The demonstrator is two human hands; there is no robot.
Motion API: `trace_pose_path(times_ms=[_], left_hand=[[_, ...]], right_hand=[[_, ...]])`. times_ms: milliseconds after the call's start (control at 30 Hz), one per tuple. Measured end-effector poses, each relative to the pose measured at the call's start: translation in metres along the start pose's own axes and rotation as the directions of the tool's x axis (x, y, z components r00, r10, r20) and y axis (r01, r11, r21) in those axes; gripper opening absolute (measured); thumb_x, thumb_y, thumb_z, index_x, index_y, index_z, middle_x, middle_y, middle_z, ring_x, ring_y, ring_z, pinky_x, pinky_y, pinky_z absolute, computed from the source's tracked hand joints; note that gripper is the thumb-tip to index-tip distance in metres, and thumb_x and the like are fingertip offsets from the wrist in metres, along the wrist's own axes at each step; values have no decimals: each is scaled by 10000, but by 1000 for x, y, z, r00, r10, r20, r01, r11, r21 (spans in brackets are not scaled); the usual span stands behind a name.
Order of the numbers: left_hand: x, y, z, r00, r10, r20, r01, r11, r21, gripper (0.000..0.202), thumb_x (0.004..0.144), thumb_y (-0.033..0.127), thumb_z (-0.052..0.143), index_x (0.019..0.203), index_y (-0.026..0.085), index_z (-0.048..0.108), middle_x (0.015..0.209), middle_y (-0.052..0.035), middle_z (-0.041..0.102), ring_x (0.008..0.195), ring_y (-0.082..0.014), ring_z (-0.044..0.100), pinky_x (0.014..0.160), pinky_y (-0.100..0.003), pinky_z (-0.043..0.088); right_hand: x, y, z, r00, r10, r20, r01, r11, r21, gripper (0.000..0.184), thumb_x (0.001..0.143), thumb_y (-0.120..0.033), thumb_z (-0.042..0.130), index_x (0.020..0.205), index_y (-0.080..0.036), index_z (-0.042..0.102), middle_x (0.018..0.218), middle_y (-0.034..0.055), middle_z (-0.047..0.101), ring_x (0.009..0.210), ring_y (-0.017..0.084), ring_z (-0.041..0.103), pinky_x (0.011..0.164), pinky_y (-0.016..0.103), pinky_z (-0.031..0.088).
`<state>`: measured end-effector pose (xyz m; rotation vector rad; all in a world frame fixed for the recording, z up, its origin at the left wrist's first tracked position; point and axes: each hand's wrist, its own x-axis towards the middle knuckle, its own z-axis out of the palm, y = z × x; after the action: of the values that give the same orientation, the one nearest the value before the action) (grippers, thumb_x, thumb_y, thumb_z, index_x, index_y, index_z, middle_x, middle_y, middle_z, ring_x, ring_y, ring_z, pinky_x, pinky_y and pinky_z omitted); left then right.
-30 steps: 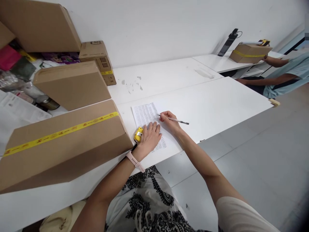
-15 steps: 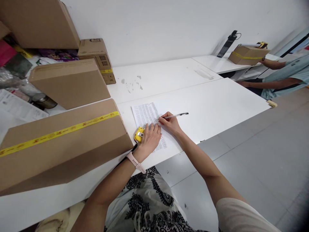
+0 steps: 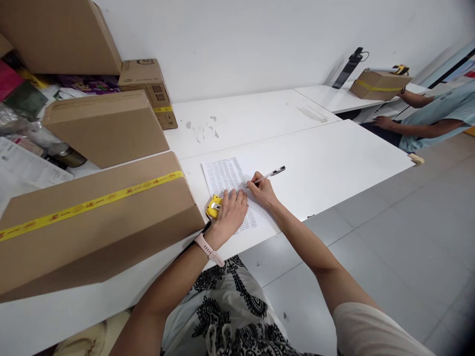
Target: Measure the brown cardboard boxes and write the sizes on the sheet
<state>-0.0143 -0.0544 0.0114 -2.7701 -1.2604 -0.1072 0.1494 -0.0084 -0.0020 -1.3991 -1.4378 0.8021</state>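
Observation:
A sheet of paper (image 3: 221, 174) with rows of small print lies on the white table. My left hand (image 3: 233, 212) rests flat on its lower part, fingers stretched out and covering some of the print. Beside that hand sits a yellow tape measure (image 3: 213, 206), close against the thumb side. My right hand (image 3: 262, 190) is closed around a pen (image 3: 272, 173) in a writing grip. The pen leans up to the right, and its tip is at the paper's right edge, partly hidden by the fingers.
A long taped cardboard box (image 3: 100, 217) stands left of the paper, with more boxes (image 3: 107, 126) behind it. The white table (image 3: 319, 158) stretches right. At the far right, a person (image 3: 426, 116) sits by a small box (image 3: 382, 85) and a dark bottle (image 3: 348, 69).
My right hand has shifted slightly right, and the pen has tilted more steeply. My left hand stays put. The other person's lower hand has moved into view over their lap.

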Motion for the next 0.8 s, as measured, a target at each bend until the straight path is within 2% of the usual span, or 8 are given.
trace_pose_path(times_ms=[333,700,800], left_hand=[[0,0,0,1000,-4,-1,4,1000,-3,503,1054,261,290,1470,58,488,1503,-193,515,1374,-359,447,1169,-567,273],[0,0,4,1000,-3,-9,4,999,35,503,1057,272,291,1482,86,486,1507,-169,520,1376,-349,452,1172,-557,279],[0,0,4,1000,1,-10,-1,999,39,508,1056,270,294,1480,61,483,1502,-178,523,1369,-364,455,1166,-566,288]], right_hand=[[-1,-1,1,1000,26,11,-26,1000,6,225,786,-268,588,665,-239,401,550,-66,362,538,117,347,527,282,280],[0,3,1,1000,3,9,-3,1000,-15,215,784,-267,583,666,-238,407,548,-66,362,537,117,349,523,279,285],[0,2,1,1000,6,11,-6,1000,-9,212,772,-256,586,660,-237,407,544,-65,361,535,116,347,520,279,280]])
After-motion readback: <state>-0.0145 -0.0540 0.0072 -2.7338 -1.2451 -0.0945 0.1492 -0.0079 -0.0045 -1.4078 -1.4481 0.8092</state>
